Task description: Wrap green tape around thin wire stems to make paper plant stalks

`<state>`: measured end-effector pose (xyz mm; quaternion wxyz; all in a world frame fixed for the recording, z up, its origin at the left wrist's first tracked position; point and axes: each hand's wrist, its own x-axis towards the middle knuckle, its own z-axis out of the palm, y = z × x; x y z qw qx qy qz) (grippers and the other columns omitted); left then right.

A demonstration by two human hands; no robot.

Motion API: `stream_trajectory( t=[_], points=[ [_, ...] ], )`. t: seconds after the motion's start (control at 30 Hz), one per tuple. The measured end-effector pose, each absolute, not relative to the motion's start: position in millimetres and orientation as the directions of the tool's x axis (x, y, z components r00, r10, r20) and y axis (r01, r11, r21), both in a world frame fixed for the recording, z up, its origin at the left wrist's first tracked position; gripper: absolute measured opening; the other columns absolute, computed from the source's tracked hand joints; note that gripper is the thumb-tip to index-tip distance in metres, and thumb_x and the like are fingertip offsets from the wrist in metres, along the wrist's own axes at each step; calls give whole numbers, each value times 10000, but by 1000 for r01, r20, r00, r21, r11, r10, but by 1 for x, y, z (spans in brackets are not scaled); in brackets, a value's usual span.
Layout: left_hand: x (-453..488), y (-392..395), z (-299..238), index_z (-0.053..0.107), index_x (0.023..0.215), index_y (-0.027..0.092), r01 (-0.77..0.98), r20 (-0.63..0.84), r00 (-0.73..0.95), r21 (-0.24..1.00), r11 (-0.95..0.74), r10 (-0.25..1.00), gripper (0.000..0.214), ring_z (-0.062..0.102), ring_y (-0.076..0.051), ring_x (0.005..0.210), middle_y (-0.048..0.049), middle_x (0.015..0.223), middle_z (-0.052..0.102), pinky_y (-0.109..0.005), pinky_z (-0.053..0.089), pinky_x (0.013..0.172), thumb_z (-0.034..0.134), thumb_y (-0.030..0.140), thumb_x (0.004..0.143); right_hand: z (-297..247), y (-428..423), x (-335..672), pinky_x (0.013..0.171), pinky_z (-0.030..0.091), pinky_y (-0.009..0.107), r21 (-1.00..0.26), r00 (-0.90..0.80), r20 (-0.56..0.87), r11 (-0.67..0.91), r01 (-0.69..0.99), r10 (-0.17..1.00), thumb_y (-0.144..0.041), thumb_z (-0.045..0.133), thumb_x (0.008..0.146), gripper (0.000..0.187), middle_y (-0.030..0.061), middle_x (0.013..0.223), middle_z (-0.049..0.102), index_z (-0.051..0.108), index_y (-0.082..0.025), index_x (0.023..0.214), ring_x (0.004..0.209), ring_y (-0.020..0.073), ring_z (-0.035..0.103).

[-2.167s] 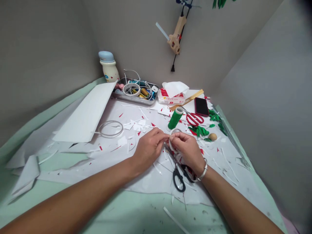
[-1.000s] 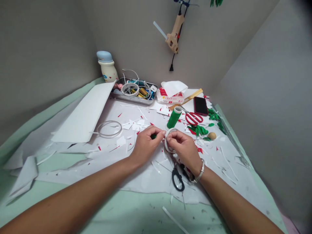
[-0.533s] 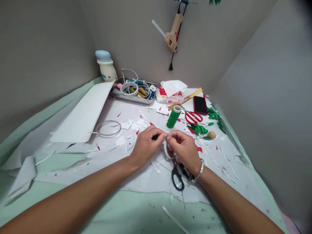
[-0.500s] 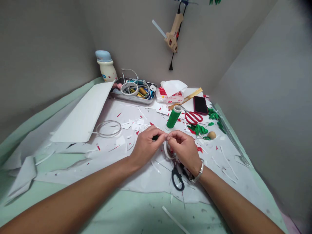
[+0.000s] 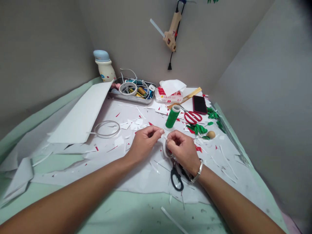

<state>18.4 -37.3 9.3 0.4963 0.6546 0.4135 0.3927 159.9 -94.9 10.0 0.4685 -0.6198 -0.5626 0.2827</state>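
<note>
My left hand [image 5: 146,140] is closed, thumb and forefinger pinched at a small pale bit too fine to name. Close beside it, my right hand [image 5: 181,148] also pinches something thin that I cannot make out; a bracelet [image 5: 200,170] circles that wrist. Partly hidden below the right hand is a white tape roll [image 5: 166,150], with black-handled scissors [image 5: 176,179] lying near it. Just beyond the fingertips stands a spool of green thread [image 5: 172,117].
Paper scraps litter the white sheet [image 5: 143,175]. Red-handled scissors [image 5: 192,117], a phone [image 5: 200,104], green leaf shapes [image 5: 198,129] and a ball [image 5: 211,134] lie right. Behind are a metal tray [image 5: 133,98] and tissues [image 5: 169,95]. A glue gun [image 5: 170,39] hangs above.
My hands have drawn slightly apart; the left moved a little left, opening a small gap between the fingertips. Both still pinch. The view has shifted slightly.
</note>
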Motion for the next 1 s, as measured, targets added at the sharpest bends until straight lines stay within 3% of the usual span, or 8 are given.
stream_trajectory(
  t=[0.13,0.23,0.33,0.43,0.53,0.7,0.9,1.0],
  points=[
    [16,-34,12,661,789,166,126,52,424,985,-116,904,250,490,-105,640,20,683,577,-230,386,624,601,408,804,12,-96,167,538,373,241,-865,175,347,242,439,921,-174,519,773,108,-37,603,507,535,-194,668,549,108,445],
    [14,-32,15,665,746,160,110,72,512,983,-148,856,229,485,-108,649,7,710,572,-242,389,635,604,373,803,12,-92,177,697,436,278,-835,226,461,333,437,858,-243,503,850,121,6,771,592,608,-196,813,734,147,546],
    [12,-30,16,679,722,166,67,156,571,970,-235,806,183,517,-128,753,-20,823,577,-264,406,714,619,325,790,10,-84,185,922,414,335,-825,135,461,367,430,877,-247,483,882,246,47,1084,631,634,-222,1074,1038,189,557],
    [11,-27,15,703,737,186,53,207,594,954,-295,777,156,529,-151,858,-36,902,561,-288,411,783,624,311,785,8,-77,187,1000,380,358,-829,-12,422,391,399,906,-216,468,889,361,34,1244,588,570,-264,1232,1168,190,508],
    [10,-25,14,711,757,198,61,228,581,945,-320,781,156,523,-160,892,-37,903,543,-302,409,818,612,312,794,7,-74,186,991,393,354,-840,-119,361,378,390,925,-192,471,884,385,31,1231,598,562,-268,1250,1143,183,526],
    [8,-20,15,709,773,198,90,202,558,949,-301,805,183,513,-146,827,-21,859,525,-290,408,779,599,341,799,4,-72,185,884,446,332,-853,-141,266,301,426,954,-211,499,874,321,47,1088,650,623,-230,1169,996,181,579],
    [8,-19,18,637,649,167,88,133,561,972,-219,817,264,486,-128,694,-10,740,539,-270,393,679,583,383,792,3,-72,188,720,441,286,-847,-131,304,330,417,944,-289,523,871,191,18,801,603,692,-206,907,753,145,548],
    [8,-18,17,595,618,161,91,83,561,983,-160,824,300,440,-109,613,11,671,506,-249,358,608,572,398,800,4,-72,188,656,416,266,-869,-82,293,301,393,953,-319,544,856,181,12,775,576,672,-192,835,690,129,515]
  ],
)
